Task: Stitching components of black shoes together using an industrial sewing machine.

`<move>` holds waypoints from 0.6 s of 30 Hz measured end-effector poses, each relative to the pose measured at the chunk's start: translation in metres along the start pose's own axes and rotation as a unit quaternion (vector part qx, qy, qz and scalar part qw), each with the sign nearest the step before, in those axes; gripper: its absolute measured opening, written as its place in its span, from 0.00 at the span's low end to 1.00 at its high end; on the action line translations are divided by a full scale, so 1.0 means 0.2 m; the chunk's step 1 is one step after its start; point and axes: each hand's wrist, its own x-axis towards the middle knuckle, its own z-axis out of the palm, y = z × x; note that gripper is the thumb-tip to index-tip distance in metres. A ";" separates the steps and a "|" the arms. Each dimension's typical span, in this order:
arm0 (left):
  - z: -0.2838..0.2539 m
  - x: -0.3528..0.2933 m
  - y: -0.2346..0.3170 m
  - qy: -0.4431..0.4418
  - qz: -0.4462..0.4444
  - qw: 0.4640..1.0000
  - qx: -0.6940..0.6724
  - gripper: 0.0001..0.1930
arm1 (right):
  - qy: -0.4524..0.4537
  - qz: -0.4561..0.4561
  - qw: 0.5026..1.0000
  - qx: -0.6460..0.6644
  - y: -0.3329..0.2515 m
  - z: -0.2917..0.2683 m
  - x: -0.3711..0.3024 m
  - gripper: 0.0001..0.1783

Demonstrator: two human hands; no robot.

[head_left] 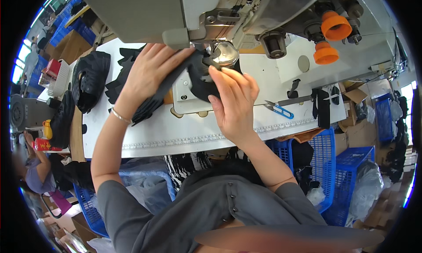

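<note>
At a sewing machine [202,16], a curved black fabric piece [205,89] lies under the needle area, beside a shiny round metal part [226,54]. My left hand [151,70] rests on the black material with its fingers stretched out toward the machine; its thumb is hidden. A black strip [172,79] runs from beneath that hand to the needle area. My right hand [235,97] is closed, thumb and fingers pinching the curved piece's right edge. Stacked jagged black pieces [124,77] lie on the white table [145,136], left of the machine and partly under my left forearm.
Blue-handled thread snips [280,111] lie right of my right hand. Black shoes [89,81] stand at the left table edge. Orange thread cones [336,25] hang upper right. Blue baskets [323,165] stand below on the right. Another person [39,169] sits at far left.
</note>
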 end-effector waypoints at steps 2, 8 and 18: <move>-0.01 -0.01 0.08 0.077 0.047 0.996 -0.008 0.24 | 0.026 0.058 0.998 -0.003 0.00 0.00 0.02 0.26; 0.08 0.07 0.31 0.209 0.010 0.976 -0.057 0.20 | -0.002 0.088 0.996 -0.010 0.12 -0.07 0.12 0.19; 0.10 0.07 0.36 0.200 -0.023 0.979 -0.017 0.17 | -0.052 0.108 0.993 0.023 0.16 -0.11 0.18 0.20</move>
